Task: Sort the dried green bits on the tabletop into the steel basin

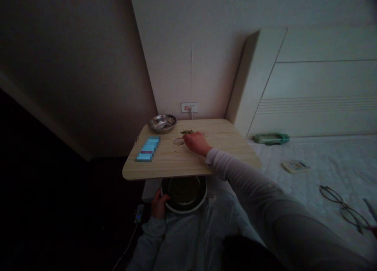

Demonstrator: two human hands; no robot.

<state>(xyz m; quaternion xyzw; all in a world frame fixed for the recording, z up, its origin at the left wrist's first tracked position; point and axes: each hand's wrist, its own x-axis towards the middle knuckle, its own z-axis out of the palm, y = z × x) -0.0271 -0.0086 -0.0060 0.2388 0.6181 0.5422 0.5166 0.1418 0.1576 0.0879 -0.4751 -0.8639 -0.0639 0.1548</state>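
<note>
In a dim room, a pale table (165,167) stands by a wall (167,47) with a socket (189,107), holding a steel bowl (153,125), a lit screen (147,149) and green bits (187,132). The right hand (198,143) curls its fingers beside those bits, its grip impossible to tell, while the left hand (160,203) grips the dish (186,211) below the near edge. Rightward, a white bed (265,159) bears glasses (341,203).

Room on near tabletop (167,165) — phone (148,149), bowl (153,125) leftward, right hand (198,143) beyond.
</note>
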